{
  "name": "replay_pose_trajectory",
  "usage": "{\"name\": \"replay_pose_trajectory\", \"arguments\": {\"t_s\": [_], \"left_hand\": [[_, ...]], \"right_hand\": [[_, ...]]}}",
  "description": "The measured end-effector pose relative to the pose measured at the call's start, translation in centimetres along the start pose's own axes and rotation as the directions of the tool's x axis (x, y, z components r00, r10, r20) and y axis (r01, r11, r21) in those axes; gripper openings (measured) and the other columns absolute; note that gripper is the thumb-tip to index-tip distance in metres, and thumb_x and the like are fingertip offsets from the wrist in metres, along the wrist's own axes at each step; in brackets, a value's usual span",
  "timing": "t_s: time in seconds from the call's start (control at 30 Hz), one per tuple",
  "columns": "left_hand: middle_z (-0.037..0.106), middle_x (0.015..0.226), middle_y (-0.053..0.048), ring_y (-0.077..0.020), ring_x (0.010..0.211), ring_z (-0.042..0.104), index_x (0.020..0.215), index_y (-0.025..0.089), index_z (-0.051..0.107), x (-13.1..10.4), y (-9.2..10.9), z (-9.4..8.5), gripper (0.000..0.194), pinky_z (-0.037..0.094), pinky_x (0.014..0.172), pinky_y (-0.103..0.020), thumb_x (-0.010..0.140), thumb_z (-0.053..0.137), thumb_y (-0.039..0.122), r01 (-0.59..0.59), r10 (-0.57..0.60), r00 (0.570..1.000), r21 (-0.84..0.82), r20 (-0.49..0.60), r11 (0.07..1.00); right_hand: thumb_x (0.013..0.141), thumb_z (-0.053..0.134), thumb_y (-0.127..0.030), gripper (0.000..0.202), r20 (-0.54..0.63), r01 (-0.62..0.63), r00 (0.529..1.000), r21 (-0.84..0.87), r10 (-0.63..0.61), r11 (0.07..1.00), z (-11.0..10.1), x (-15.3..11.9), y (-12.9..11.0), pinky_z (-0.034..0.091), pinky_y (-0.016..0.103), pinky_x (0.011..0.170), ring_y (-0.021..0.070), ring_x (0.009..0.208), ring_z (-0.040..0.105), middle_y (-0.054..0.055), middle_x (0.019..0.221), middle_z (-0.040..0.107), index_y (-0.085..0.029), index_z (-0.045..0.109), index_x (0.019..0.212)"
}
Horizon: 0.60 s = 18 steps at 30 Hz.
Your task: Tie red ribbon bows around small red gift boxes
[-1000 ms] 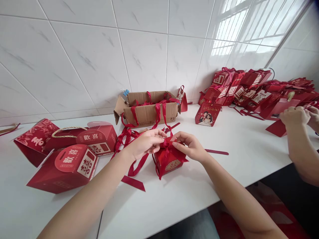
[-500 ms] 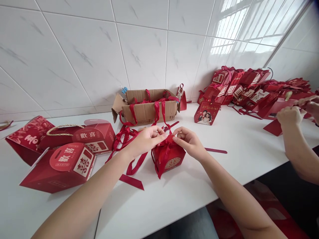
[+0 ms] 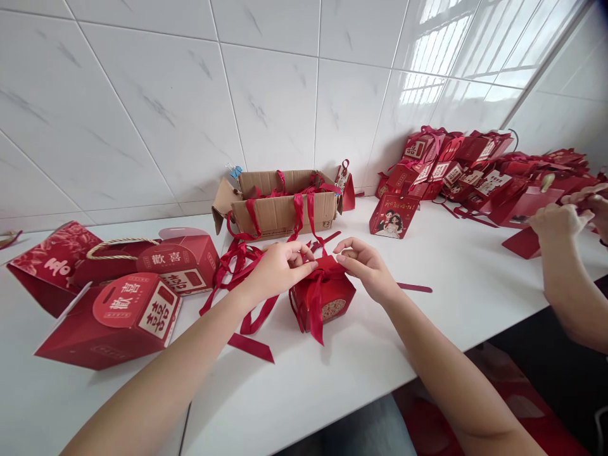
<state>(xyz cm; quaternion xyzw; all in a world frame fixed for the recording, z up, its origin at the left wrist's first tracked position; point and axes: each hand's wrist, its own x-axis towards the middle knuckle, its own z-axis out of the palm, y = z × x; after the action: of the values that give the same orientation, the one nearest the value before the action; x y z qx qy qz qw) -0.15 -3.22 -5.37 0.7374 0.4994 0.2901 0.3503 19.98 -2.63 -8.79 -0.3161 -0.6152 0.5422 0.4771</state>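
Observation:
A small red gift box (image 3: 338,294) with a gold round pattern stands on the table between my hands. A red ribbon (image 3: 315,310) is tied at its top, and one tail hangs down the front. My left hand (image 3: 284,269) is closed in a pinch on the ribbon at the upper left of the box. At the upper right edge, the thumb and fingertips of my right hand (image 3: 365,266) are pinched together; what lies between them is too small to make out. Loose ribbons (image 3: 259,320) are spread left of the box.
Behind stands a cardboard carton (image 3: 285,212) with ribbons over its rim. Larger red boxes (image 3: 128,316) sit at left. A card-like box with a printed couple (image 3: 393,215) stands at right, before a pile of red boxes (image 3: 444,164). Another person's hands (image 3: 558,221) work at far right.
My right hand has moved slightly right, away from my left hand. The ribbon tail has swung right and now hangs straighter down the front, baring more of the box top.

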Motion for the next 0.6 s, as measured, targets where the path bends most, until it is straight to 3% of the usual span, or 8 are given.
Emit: {"name": "replay_pose_trajectory", "arguments": {"t_s": [0.1, 0.2, 0.33, 0.6], "left_hand": [[0.045, 0.059, 0.005, -0.0106, 0.054, 0.040, 0.084, 0.021, 0.060, 0.0, -0.3, 0.0, 0.023, 0.032, 0.053, -0.024, 0.080, 0.059, 0.043, -0.022, 0.022, 1.000, 0.032, -0.005, 0.999], [0.056, 0.076, 0.000, -0.0145, 0.070, 0.051, 0.085, 0.022, 0.064, 0.0, -0.2, 0.2, 0.022, 0.039, 0.064, -0.027, 0.081, 0.058, 0.043, -0.085, 0.092, 0.993, 0.083, -0.075, 0.993], [0.058, 0.097, -0.004, -0.0206, 0.096, 0.053, 0.086, 0.023, 0.066, -0.4, 0.3, 1.3, 0.025, 0.042, 0.083, -0.031, 0.080, 0.059, 0.046, -0.161, 0.177, 0.974, 0.119, -0.142, 0.980], [0.059, 0.091, -0.005, -0.0247, 0.093, 0.051, 0.093, 0.021, 0.061, -0.8, 0.1, 3.4, 0.026, 0.042, 0.085, -0.041, 0.075, 0.064, 0.040, -0.196, 0.240, 0.964, 0.303, -0.113, 0.933]], "right_hand": [[0.082, 0.062, -0.037, 0.019, -0.006, 0.027, 1.000, -0.003, -0.027, 1.000, -0.1, 0.0, 0.0, 0.029, 0.022, 0.050, 0.0081, 0.054, 0.035, -0.005, 0.059, 0.042, -0.020, 0.056, 0.088], [0.083, 0.061, -0.034, 0.015, 0.011, 0.076, 0.997, -0.004, -0.076, 0.997, -0.2, 0.0, 0.2, 0.032, 0.022, 0.051, 0.0081, 0.054, 0.036, -0.005, 0.061, 0.044, -0.020, 0.056, 0.088], [0.083, 0.059, -0.027, 0.011, 0.068, 0.148, 0.987, -0.025, -0.146, 0.989, -0.2, -0.1, 0.4, 0.040, 0.024, 0.062, 0.0106, 0.068, 0.048, 0.001, 0.082, 0.054, -0.020, 0.056, 0.091], [0.074, 0.055, -0.005, 0.035, 0.159, 0.259, 0.960, -0.205, -0.229, 0.944, -0.2, -0.4, 0.2, 0.047, 0.030, 0.078, 0.0124, 0.079, 0.053, 0.002, 0.098, 0.053, -0.024, 0.053, 0.103]]}}
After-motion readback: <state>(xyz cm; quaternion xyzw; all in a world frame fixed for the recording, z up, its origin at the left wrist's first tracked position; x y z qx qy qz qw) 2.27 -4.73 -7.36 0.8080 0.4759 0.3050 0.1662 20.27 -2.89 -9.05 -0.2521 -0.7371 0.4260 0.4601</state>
